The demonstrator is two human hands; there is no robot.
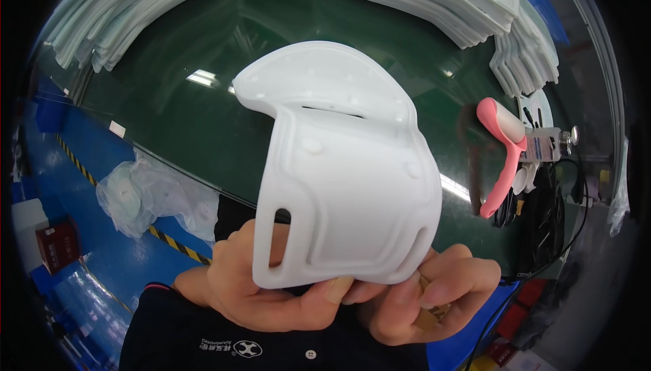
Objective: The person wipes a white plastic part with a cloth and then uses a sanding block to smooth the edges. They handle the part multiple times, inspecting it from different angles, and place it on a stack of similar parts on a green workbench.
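**A:** What's the setting?

**B:** A dark green glass-topped table (203,120) fills the middle of the view, with ceiling lights mirrored in it; beyond its near edge lies a blue floor (102,235) crossed by a yellow-and-black hazard stripe (178,245); a crumpled clear plastic bag (146,198) lies on that floor just below the table's edge, and a red box (55,243) sits further left.

**A:** And on the table?

**B:** Stacks of pale curved foam sheets: one stack at the far left (129,5), another at the far right (441,1), a smaller one beside it (529,59); a pink-handled lint roller (505,150) lies at the right, near dark cables (542,215).

**A:** Where is the piece being worked on?

**B:** A white moulded foam shell (346,167), curved like a helmet liner with slots and small dimples, is held up close to the camera, above the table's near edge and in front of the person's dark shirt (224,344).

**A:** How do the hands stand?

**B:** The left hand (261,289) grips the shell's lower left edge, fingers curled and clamped on it, thumb pressed under the rim; the right hand (434,289) pinches the lower right edge, fingers drawn together, with a small tan object (428,318) tucked in them; what that object is I cannot tell.
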